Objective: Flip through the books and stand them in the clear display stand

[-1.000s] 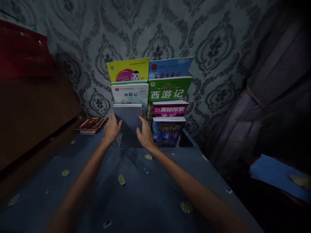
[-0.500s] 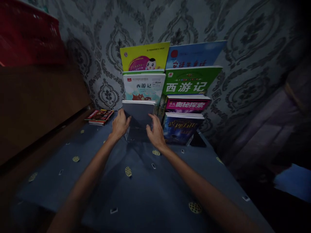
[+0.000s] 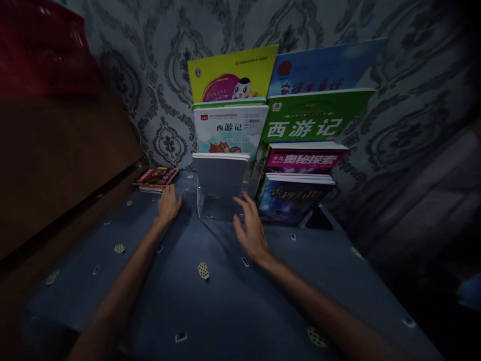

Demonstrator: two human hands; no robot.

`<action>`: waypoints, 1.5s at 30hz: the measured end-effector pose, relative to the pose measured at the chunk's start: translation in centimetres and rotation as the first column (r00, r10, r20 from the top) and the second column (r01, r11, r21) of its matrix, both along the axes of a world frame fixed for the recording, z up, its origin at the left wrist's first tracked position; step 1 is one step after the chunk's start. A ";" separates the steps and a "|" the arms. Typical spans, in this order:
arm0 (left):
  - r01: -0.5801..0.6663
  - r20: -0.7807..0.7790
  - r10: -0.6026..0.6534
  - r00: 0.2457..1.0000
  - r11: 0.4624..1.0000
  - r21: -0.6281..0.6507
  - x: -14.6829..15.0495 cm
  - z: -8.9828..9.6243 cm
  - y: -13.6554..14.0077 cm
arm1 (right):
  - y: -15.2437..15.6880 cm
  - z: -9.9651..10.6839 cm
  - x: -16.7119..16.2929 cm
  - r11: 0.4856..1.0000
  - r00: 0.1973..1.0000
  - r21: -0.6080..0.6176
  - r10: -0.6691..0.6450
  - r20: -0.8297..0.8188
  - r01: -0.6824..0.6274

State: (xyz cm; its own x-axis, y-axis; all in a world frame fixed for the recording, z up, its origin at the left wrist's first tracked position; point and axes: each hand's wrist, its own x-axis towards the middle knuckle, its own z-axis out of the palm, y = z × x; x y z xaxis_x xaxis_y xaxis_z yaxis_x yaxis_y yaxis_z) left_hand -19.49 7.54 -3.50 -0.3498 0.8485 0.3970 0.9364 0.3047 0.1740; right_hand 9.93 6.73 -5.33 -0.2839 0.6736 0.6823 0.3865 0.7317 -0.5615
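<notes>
My left hand (image 3: 170, 205) is at the near right corner of a small stack of books (image 3: 157, 176) lying flat on the table. Its thumb is apart from the fingers; whether the fingertips touch the stack I cannot tell. My right hand (image 3: 252, 230) hovers, fingers spread and holding nothing, in front of a grey upright panel (image 3: 221, 175) with a pale top edge. Behind that panel rise a white book (image 3: 229, 120) with an orange drawing and a yellow book (image 3: 225, 70) with a cartoon face.
Right of the panel, a tiered column holds a dark blue book (image 3: 293, 200), a magenta book (image 3: 304, 159), a green book (image 3: 319, 115) and a blue book (image 3: 323, 65). Patterned blue cloth (image 3: 225, 301) covers the table. Brown furniture with a red bag (image 3: 45, 55) borders the left.
Both hands have come off the grey panel. My left hand moved left to the small book stack; my right hand drew back a little. The camera view is slightly closer to the books.
</notes>
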 end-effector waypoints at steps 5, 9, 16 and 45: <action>-0.151 -0.025 0.150 0.988 0.985 -0.081 -4.8 -1.0 2.7 | -2.9 -4.9 1.0 0.991 0.969 -0.091 0.116 0.217 -0.098; -0.196 -0.069 0.188 0.980 0.972 -0.128 -7.1 -1.3 4.8 | -3.0 -6.9 1.1 0.987 0.942 -0.142 0.122 0.313 -0.081; -0.211 -0.166 0.182 0.969 0.961 -0.180 -9.1 -1.8 6.8 | -2.8 -6.9 1.2 0.992 0.923 -0.069 0.120 0.366 -0.102; 0.025 -0.263 -0.092 0.960 0.969 -0.247 -11.5 -3.8 -6.0 | -3.1 -6.1 1.1 0.987 0.900 -0.132 0.137 0.413 -0.090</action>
